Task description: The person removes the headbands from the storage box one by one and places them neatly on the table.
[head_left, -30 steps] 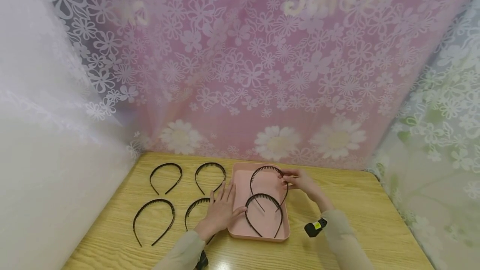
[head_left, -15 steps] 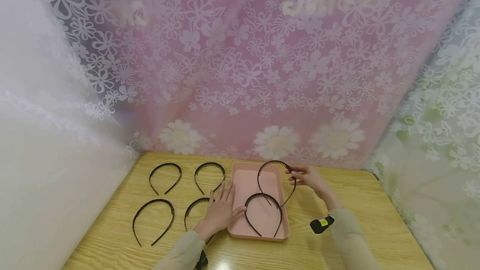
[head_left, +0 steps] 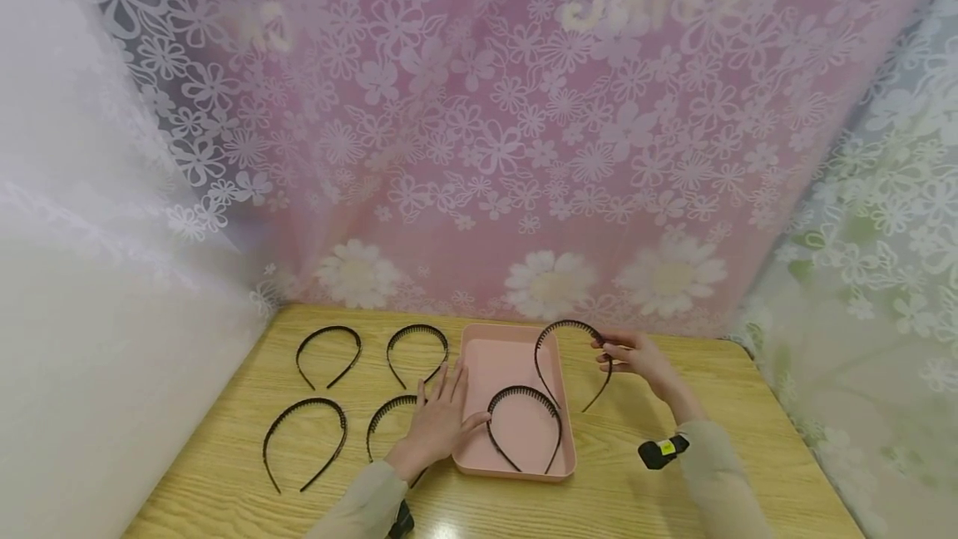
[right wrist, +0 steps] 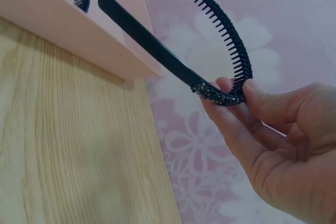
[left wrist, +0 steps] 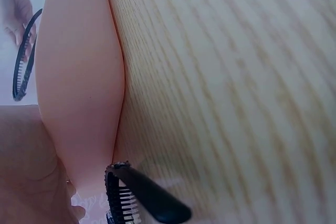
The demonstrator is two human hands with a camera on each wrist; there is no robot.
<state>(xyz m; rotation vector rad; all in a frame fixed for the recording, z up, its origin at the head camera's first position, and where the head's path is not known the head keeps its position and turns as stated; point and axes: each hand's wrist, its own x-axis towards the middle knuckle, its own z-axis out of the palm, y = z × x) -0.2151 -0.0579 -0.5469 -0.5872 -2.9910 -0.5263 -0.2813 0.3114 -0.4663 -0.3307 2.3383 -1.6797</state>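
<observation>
My right hand point(head_left: 636, 360) pinches a black toothed headband point(head_left: 574, 323) by its right side, raised above the right edge of the pink tray point(head_left: 479, 356). In the right wrist view, glittery stones show on this headband point(right wrist: 215, 95) between thumb and fingers. A second headband point(head_left: 521, 390) lies inside the tray's near half. My left hand point(head_left: 437, 425) rests on the tray's left rim with its fingers spread. Beneath that hand, another headband point(head_left: 383, 414) on the table is partly hidden.
Left of the tray, more black headbands lie on the wooden table point(head_left: 629, 497): one far left point(head_left: 327, 329), a headband point(head_left: 419, 328) near the tray's back corner, and a headband point(head_left: 305, 402) in front. A pink floral curtain point(head_left: 486, 148) hangs behind the table.
The headband in my right hand has risen from the tray's far half and moved right, past the rim. My left hand has kept its place.
</observation>
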